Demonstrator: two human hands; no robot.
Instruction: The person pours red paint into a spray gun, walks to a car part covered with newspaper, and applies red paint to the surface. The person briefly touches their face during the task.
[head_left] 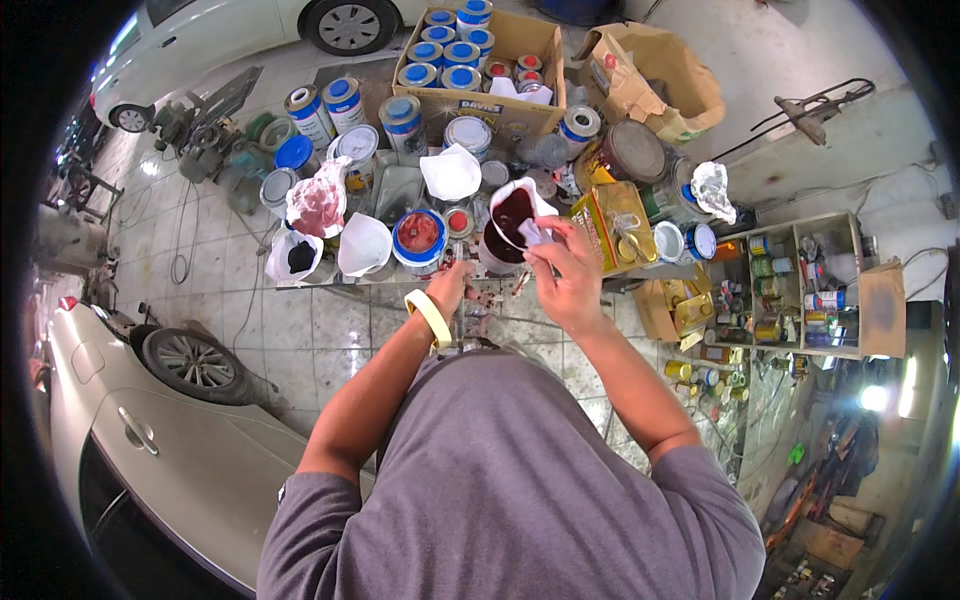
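My right hand [570, 275] is closed on the folded edge of a white paper cup [541, 203], which is tilted and stained inside with dark red liquid. Just below it, on the near edge of the bench, stands a cup of dark red paint [497, 264]. My left hand [450, 287], with a yellow band on its wrist, has its fingers closed beside that cup. What it grips is too small and hidden to name. Near it stand an open can of red paint [419, 232], a small red-topped can [458, 222] and a white paper cup [365, 246].
A cardboard box [510, 118] of blue-lidded cans stands at the back of the crowded bench. A yellow rectangular tin [612, 228] is right of my hand. Further right is a shelf [800, 285] of cans; a beige car [165, 440] stands at left.
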